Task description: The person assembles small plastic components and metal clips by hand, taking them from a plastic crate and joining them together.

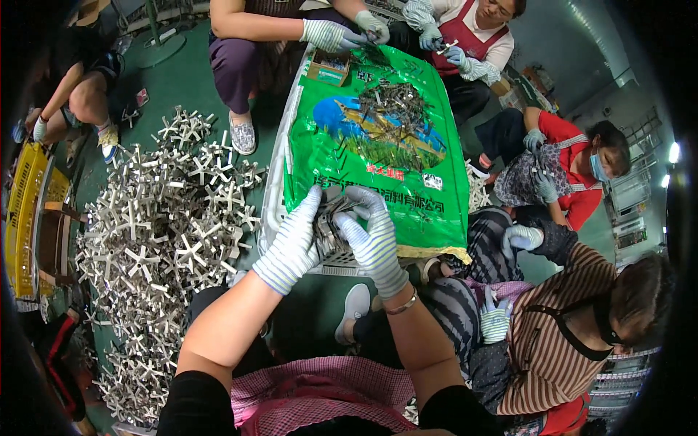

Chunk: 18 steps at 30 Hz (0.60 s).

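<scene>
My left hand (292, 245) and my right hand (378, 243), both in white striped gloves, are closed around a small bunch of flat metal pieces (329, 224). They hold it just over the near edge of a green printed sack (305, 160). The fingertips of both hands meet near the top of the bunch, and the gloves partly hide the pieces. Farther back on the sack lies a heap of dark thin metal pieces (396, 105). To my left, a large pile of star-shaped metal parts (156, 269) covers the floor.
The sack lies over a white plastic crate (270, 211). An open cardboard box (329, 69) stands at its far left corner. Gloved co-workers sit across from me and along the right. A yellow crate (29, 218) stands far left, near another person.
</scene>
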Each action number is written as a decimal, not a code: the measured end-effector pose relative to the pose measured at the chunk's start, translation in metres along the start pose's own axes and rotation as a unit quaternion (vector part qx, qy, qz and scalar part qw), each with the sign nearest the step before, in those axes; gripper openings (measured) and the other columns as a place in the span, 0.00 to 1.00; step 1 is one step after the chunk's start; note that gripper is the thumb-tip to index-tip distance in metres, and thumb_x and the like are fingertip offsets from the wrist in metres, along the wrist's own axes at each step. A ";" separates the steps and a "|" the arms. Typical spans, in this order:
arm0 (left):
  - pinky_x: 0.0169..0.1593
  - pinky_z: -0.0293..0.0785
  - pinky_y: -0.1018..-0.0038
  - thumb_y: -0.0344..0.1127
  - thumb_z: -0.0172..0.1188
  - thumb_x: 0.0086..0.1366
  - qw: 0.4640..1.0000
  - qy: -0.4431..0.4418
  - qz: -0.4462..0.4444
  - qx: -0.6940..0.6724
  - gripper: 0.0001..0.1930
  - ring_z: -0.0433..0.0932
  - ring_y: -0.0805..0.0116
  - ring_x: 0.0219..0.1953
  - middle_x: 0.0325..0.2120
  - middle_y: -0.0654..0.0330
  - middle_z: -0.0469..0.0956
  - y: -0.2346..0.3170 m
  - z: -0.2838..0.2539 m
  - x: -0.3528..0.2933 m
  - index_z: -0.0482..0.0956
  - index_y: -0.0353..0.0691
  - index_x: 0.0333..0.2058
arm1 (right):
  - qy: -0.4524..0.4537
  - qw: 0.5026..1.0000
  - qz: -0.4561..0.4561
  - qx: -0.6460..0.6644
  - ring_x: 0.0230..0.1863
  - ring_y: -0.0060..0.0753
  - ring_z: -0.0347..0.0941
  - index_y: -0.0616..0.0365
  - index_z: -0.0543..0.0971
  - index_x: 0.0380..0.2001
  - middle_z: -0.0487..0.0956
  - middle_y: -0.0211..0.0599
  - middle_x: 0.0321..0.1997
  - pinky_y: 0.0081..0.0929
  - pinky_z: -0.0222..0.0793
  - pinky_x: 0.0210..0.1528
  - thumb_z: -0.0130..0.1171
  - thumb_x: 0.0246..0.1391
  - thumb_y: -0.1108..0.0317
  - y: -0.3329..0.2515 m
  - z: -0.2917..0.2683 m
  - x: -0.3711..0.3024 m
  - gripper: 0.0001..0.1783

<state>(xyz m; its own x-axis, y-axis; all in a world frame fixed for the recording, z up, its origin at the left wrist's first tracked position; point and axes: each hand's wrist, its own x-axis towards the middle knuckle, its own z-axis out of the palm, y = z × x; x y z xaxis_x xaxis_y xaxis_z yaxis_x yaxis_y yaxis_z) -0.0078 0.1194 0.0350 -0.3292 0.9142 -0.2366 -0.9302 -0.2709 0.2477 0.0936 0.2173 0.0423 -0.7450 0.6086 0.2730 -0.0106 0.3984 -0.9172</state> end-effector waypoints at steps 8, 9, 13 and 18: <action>0.32 0.79 0.69 0.50 0.48 0.68 0.998 0.035 0.031 0.047 0.23 0.79 0.66 0.27 0.43 0.52 0.76 0.012 0.007 -0.008 0.69 0.39 0.51 | 0.063 0.974 0.066 0.206 0.45 0.18 0.67 0.67 0.64 0.55 0.70 0.36 0.47 0.20 0.64 0.51 0.57 0.54 0.74 0.001 0.003 -0.003 0.26; 0.30 0.78 0.71 0.51 0.49 0.67 0.997 0.036 0.022 0.070 0.24 0.78 0.68 0.26 0.44 0.53 0.77 0.013 0.007 -0.010 0.68 0.39 0.52 | 0.060 0.976 0.065 0.197 0.45 0.20 0.67 0.67 0.64 0.55 0.71 0.36 0.47 0.21 0.64 0.51 0.57 0.54 0.73 0.004 0.004 -0.004 0.25; 0.23 0.72 0.77 0.56 0.47 0.67 0.992 0.051 -0.003 0.112 0.27 0.73 0.74 0.20 0.41 0.56 0.78 0.020 0.006 -0.012 0.67 0.40 0.54 | 0.064 0.986 0.060 0.143 0.46 0.24 0.69 0.65 0.66 0.54 0.73 0.37 0.47 0.24 0.65 0.52 0.54 0.58 0.67 0.003 0.005 0.001 0.22; 0.23 0.70 0.80 0.57 0.44 0.68 0.981 -0.006 0.046 0.190 0.27 0.69 0.78 0.19 0.35 0.61 0.79 0.025 0.029 -0.017 0.72 0.40 0.51 | 0.020 0.979 0.113 0.170 0.44 0.23 0.73 0.64 0.72 0.49 0.76 0.37 0.45 0.22 0.69 0.47 0.48 0.62 0.59 -0.011 -0.011 0.006 0.20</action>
<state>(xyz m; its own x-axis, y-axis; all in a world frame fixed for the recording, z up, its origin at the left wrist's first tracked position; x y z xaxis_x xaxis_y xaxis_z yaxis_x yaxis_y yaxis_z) -0.0207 0.1058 0.0729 -0.4054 0.8952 -0.1851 -0.7679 -0.2235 0.6004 0.0963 0.2239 0.0567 -0.7276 0.6836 0.0570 -0.0757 0.0026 -0.9971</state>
